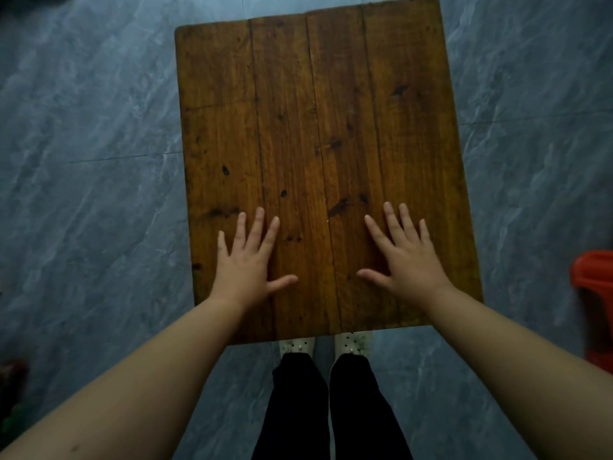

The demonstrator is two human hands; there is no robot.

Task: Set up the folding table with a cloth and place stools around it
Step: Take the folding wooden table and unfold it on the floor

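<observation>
The person is standing at six o'clock, leaning the left hand (243,263) and right hand (403,257) flat on the bare wooden bench (318,111), fingers (255,224) spread wide, holding nothing, likely steadying it; a red stool (593,293) is waiting at three o'clock, no cloth showing

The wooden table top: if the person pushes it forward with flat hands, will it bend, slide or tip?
The wooden table top looks like thick joined planks, so it is probably stiff. Both the left hand and right hand lie flat near its close edge, so downward pressure might tip it. On the smooth grey floor it may slide; its legs are hidden.
</observation>
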